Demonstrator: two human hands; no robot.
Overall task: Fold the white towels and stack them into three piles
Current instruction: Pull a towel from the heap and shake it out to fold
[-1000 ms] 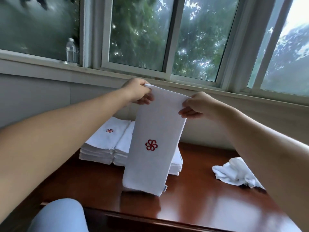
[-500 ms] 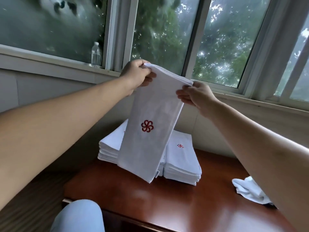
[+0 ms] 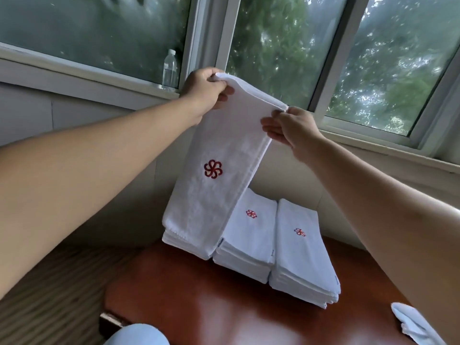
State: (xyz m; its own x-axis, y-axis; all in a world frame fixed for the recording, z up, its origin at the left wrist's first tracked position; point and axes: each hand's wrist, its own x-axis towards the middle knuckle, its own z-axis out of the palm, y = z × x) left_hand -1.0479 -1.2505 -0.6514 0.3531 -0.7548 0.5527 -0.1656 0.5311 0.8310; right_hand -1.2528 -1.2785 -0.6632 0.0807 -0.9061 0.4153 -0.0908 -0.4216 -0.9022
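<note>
Both hands, left hand [image 3: 204, 92] and right hand [image 3: 290, 127], pinched the hanging towel's [image 3: 219, 170] top corners above the left pile [image 3: 171, 239]; uneven lowering risked skewing that pile.

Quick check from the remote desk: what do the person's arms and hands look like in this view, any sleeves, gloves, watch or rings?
Both forearms are bare up to the picture's edge: no sleeves show. The left hand and the right hand wear no gloves, and no watch, bracelet or ring shows on the sides facing the camera. At the bottom edge, pale blue clothing shows, probably on a knee.
</note>
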